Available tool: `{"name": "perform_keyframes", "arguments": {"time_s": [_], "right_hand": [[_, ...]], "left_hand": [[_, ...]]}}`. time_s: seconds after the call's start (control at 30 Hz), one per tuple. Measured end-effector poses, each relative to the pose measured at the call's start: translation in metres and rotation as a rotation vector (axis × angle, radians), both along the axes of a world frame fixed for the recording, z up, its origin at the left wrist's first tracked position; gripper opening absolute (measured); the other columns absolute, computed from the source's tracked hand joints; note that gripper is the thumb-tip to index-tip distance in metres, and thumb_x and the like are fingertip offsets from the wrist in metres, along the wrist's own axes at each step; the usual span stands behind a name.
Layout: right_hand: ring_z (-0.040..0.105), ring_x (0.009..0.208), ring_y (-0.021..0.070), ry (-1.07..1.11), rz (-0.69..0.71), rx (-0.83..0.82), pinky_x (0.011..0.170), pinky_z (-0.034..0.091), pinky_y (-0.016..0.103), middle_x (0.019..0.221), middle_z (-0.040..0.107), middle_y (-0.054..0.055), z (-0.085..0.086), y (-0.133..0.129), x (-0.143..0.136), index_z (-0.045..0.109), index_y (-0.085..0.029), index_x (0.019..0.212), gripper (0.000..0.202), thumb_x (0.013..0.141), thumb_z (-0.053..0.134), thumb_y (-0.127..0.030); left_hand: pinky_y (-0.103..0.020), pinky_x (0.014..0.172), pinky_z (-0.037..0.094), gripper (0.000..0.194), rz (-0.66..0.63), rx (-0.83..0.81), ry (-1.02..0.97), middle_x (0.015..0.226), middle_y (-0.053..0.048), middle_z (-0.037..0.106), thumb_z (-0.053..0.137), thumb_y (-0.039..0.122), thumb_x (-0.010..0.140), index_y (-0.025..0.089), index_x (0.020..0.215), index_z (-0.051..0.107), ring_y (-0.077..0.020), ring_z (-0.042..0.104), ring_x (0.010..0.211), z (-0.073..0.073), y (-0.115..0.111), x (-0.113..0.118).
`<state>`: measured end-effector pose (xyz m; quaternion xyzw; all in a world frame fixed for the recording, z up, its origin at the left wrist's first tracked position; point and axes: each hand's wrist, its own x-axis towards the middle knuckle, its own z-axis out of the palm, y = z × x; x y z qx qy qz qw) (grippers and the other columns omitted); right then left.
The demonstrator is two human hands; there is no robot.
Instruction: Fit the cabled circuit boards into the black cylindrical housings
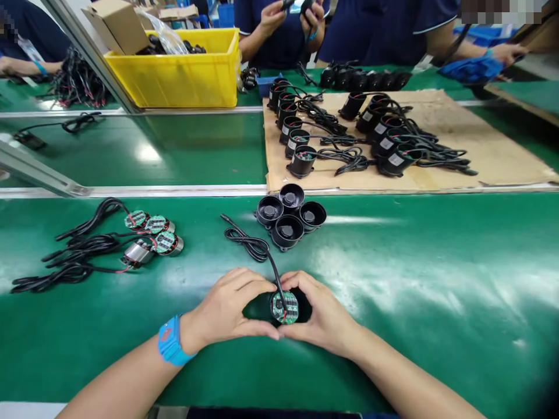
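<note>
A small motor with a round green circuit board (290, 307) on top stands upright on the bench between my hands. My left hand (236, 305), with a blue band at its wrist, curves around the left side, thumb and fingertips against it. My right hand (321, 314) curls around the opposite side the same way. Dark space beside the board hides whether a black housing surrounds the motor. From the board a black cable (276, 273) rises and runs to a coil beyond my hands. Several black round housings (287, 231) stand open-side up just past it.
Several motors with boards and cables (138, 253) lie at left on the green bench (414, 279). Behind a metal rail, cabled black housings (302, 162) stand on a cardboard sheet (471, 134). A yellow bin (174, 78) and other people are at the back.
</note>
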<state>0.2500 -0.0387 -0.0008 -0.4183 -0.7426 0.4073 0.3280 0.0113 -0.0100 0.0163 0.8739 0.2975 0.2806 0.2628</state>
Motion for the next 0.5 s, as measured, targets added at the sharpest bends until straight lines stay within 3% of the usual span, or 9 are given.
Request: {"name": "perform_keyframes", "arguments": {"time_s": [0.33,0.5], "right_hand": [[0.068,0.099,0.0238,0.035,0.006,0.067,0.089,0.049,0.041,0.104,0.073,0.003,0.0056,0.0058,-0.0035,0.06,-0.026,0.103,0.047,0.068,0.091,-0.033],[0.069,0.094,0.0237,0.038,-0.001,-0.002,0.091,0.048,0.042,0.101,0.075,0.004,0.0078,0.0047,-0.0052,0.062,-0.025,0.097,0.047,0.065,0.092,-0.041]], "left_hand": [[-0.035,0.075,0.056,0.073,0.017,-0.046,-0.007,0.095,-0.008,0.073,0.057,0.082,0.078,0.019,0.115,0.059,-0.0226,0.07,0.083,-0.009,0.0049,0.0021],[-0.034,0.077,0.055,0.071,0.056,-0.059,-0.011,0.097,-0.007,0.072,0.056,0.081,0.08,0.02,0.117,0.057,-0.0215,0.071,0.083,-0.0095,0.0064,-0.0001]]}}
